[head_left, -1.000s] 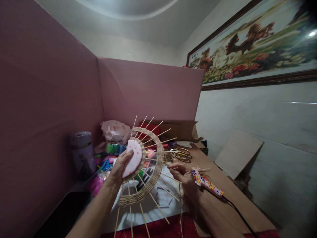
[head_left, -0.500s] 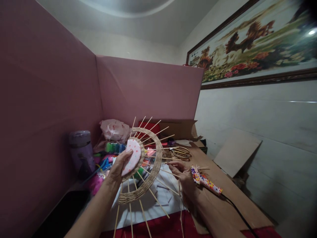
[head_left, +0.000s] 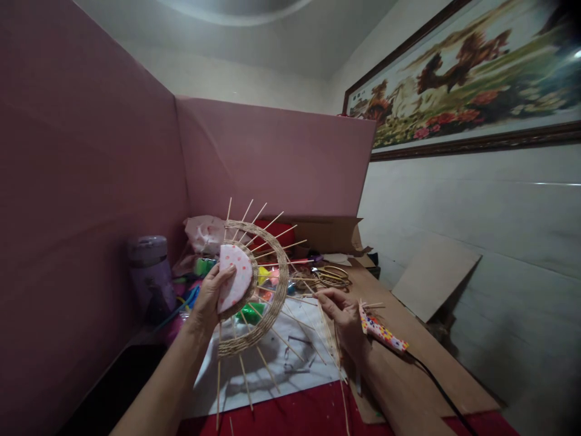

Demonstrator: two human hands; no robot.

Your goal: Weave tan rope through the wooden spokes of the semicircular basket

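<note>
My left hand (head_left: pixel 213 292) is closed on a half-round woven frame (head_left: pixel 280 290), thumb on top of its white, dotted semicircular centre (head_left: pixel 236 280). Thin sticks fan out from that centre and pass through an outer band of woven twine. To the right, my right hand (head_left: pixel 338 309) pinches a strand of twine (head_left: pixel 344 402), which runs up towards the outer band and trails down below the hand. Just beyond the right wrist lies a flower-patterned tool (head_left: pixel 384 334) with a black cord, shaped like a glue gun. The left fingers behind the centre are hidden.
Scissors (head_left: pixel 333 277) with gold handles lie behind my right hand. Brown cardboard (head_left: pixel 431 366) covers the table's right side, over red cloth (head_left: pixel 290 418). White paper (head_left: pixel 272 387) lies under the frame. A purple bottle (head_left: pixel 149 278) and colourful packets (head_left: pixel 206 266) stand left.
The woven frame has moved left and slightly up with my left hand, and turned a little. My right hand has drawn slightly away from the sticks, still pinching.
</note>
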